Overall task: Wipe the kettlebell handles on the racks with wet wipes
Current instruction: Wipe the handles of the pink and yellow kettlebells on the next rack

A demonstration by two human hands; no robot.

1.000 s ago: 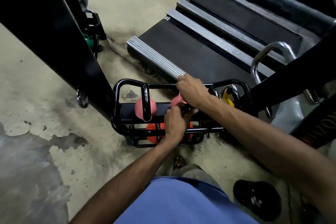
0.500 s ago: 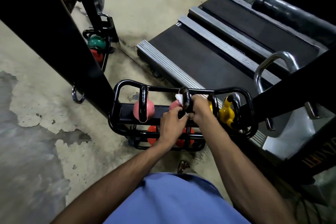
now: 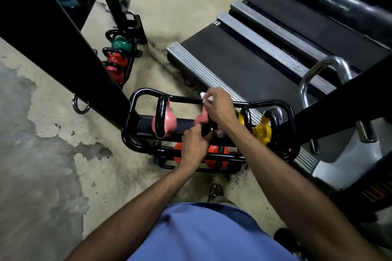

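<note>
Since half a second ago the right hand (image 3: 220, 107) has slid away from the left hand (image 3: 193, 144), up toward the far end of the handle (image 3: 205, 132). Its fingers are curled and pinch a white wet wipe (image 3: 204, 97), which pokes out past the fingertips at the rack's (image 3: 135, 99) back rail. The left hand's fingers wrap the near end of the same black handle.

That handle belongs to the second pink kettlebell (image 3: 201, 118) on the rack's upper tier. Its long axis runs from the person outward, near to far, and most of it is hidden beneath the two hands. The first pink kettlebell (image 3: 169, 122) sits just to the left, its handle running the same way. Yellow kettlebells (image 3: 262, 132) stand to the right and orange ones (image 3: 218, 150) on the tier below.

Beyond the rack lies a treadmill (image 3: 233, 59); the small print on its side rail is too small to read. Gold letters on the black frame (image 3: 370, 194) at lower right are cut off and illegible.
</note>
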